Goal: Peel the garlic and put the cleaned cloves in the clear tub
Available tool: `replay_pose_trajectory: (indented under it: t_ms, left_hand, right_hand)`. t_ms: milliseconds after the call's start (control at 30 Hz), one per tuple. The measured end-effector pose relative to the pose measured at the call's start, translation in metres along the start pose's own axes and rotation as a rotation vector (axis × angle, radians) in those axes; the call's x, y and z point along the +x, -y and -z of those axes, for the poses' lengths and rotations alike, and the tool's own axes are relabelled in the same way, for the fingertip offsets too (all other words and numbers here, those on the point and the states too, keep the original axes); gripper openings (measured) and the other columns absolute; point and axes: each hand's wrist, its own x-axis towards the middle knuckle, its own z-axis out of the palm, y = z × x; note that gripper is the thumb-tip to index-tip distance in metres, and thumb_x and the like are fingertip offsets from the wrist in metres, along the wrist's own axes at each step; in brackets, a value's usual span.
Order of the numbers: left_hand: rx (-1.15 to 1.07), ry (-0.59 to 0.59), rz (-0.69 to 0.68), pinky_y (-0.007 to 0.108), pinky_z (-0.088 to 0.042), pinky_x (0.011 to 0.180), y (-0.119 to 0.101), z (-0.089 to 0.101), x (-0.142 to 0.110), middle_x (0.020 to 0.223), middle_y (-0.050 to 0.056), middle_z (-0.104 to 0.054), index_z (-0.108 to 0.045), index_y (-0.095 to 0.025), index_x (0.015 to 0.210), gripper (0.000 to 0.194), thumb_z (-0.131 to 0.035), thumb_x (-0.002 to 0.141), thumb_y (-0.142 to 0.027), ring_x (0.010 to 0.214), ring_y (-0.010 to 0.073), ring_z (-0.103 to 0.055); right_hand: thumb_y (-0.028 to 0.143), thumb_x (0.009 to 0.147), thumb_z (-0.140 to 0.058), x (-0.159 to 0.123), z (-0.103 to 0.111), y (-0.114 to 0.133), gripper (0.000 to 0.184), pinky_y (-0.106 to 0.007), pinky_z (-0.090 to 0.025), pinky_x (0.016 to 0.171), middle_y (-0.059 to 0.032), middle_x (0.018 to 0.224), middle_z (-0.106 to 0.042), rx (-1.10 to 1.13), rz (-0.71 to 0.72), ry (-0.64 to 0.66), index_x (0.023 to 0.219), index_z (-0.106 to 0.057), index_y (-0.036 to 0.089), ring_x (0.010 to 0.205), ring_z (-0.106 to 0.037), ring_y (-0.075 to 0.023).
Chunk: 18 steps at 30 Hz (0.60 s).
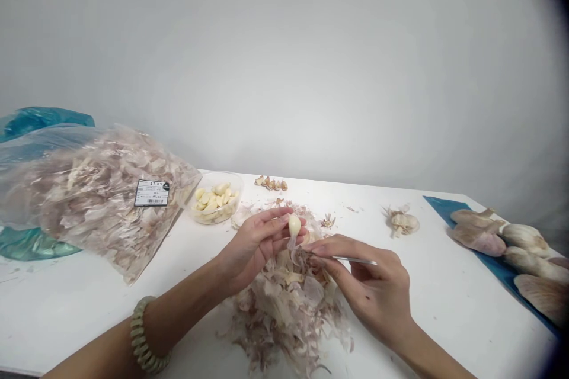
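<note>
My left hand (253,246) holds a pale garlic clove (294,226) upright between its fingertips, with a strip of papery skin hanging from the clove. My right hand (371,287) is shut on a thin metal tool (355,260), and its fingers reach the skin below the clove. Its tip is hidden behind the fingers. Right beneath both hands lies a loose heap of garlic skins (284,314). A coiled bracelet (142,334) circles my left wrist.
A clear bowl (216,200) of peeled cloves stands on the white table (444,302), behind a bulging plastic bag of skins (98,195). Several unpeeled cloves (271,183) and a garlic bulb (403,222) lie further back. Pale bulky produce sits on a blue sheet (444,208) at right.
</note>
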Motion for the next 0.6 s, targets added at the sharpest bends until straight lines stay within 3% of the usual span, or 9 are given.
replay_pose_trajectory:
  t_ms: [600]
  left_hand:
    - [-0.149, 0.077, 0.032, 0.019, -0.053, 0.084, 0.0027, -0.0001, 0.0023, 0.087, 0.005, -0.065, -0.063, -0.011, 0.089, 0.01, -0.056, 0.085, -0.017, 0.082, 0.0103, -0.063]
  right_hand:
    - [-0.002, 0.076, -0.058, -0.0017, -0.0039, 0.0005, 0.029, -0.029, -0.059, 0.066, -0.0023, 0.083, -0.073, 0.024, 0.001, 0.073, 0.091, -0.068, 0.021, 0.076, -0.069, -0.0171]
